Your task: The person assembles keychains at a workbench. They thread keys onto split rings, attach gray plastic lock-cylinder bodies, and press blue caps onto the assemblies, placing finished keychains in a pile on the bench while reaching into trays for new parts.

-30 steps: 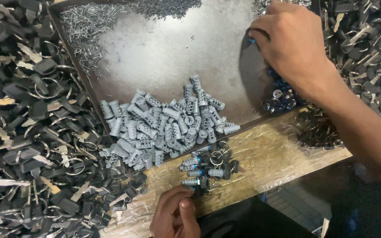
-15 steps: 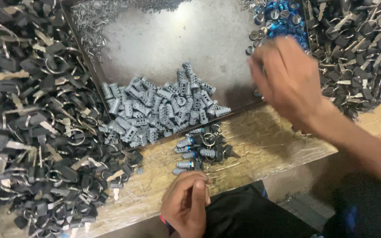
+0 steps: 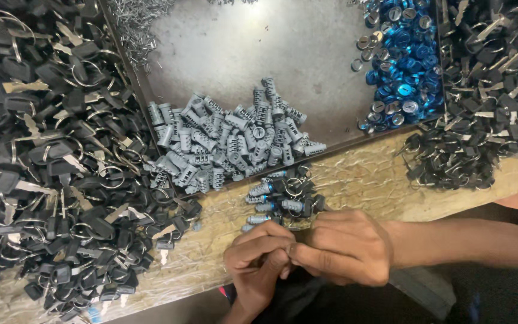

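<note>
No packages, labels, signs or screens appear anywhere in view.

Both hands meet at the bench's near edge — left hand (image 3: pixel 258 264) and right hand (image 3: pixel 343 246), fingertips pinched together on something too small to make out. Just above them, a small cluster of assembled lock cylinders (image 3: pixel 280 198) on the wooden bench (image 3: pixel 367 180). Metal tray (image 3: pixel 283 48) holds grey lock cylinders (image 3: pixel 229 144) and blue caps (image 3: pixel 400 66). Black keys (image 3: pixel 43 162) piled left — more keys (image 3: pixel 487 90) right.
</note>
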Demonstrator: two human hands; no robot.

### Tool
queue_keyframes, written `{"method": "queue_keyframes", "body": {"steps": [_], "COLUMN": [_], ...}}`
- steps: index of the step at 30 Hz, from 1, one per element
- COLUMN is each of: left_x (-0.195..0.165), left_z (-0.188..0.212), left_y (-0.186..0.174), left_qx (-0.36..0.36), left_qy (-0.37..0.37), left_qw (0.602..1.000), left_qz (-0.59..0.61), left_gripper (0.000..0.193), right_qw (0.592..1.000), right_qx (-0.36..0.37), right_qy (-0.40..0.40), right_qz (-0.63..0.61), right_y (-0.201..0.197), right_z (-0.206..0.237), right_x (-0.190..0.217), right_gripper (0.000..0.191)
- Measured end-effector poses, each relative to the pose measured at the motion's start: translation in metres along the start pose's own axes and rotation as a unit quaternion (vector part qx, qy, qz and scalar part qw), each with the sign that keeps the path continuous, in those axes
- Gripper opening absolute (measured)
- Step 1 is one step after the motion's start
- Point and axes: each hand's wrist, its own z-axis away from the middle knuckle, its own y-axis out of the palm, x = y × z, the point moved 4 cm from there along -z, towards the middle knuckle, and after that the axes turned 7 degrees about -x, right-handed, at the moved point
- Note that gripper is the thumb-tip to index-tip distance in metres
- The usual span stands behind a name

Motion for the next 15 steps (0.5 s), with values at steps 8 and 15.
{"method": "queue_keyframes", "body": {"steps": [8,15], "left_x": [-0.040,-0.038], "left_z": [0.004,0.017], "left_y": [-0.007,-0.033], "left_qx": [-0.206,-0.363], "left_qy": [0.255,0.113], "left_qw": [0.874,0.881], "left_qz": [-0.360,-0.283], "left_gripper": [0.017,0.014], "right_qw": [0.944,0.935], "right_qx": [0.003,0.039], "right_qy": [0.254,0.170], "right_qz": [0.209,0.309], "right_y": [-0.041,-0.035], "right_z": [-0.040,-0.053], "right_x": [-0.118,-0.180], "right_gripper": [0.014,0.006]}}
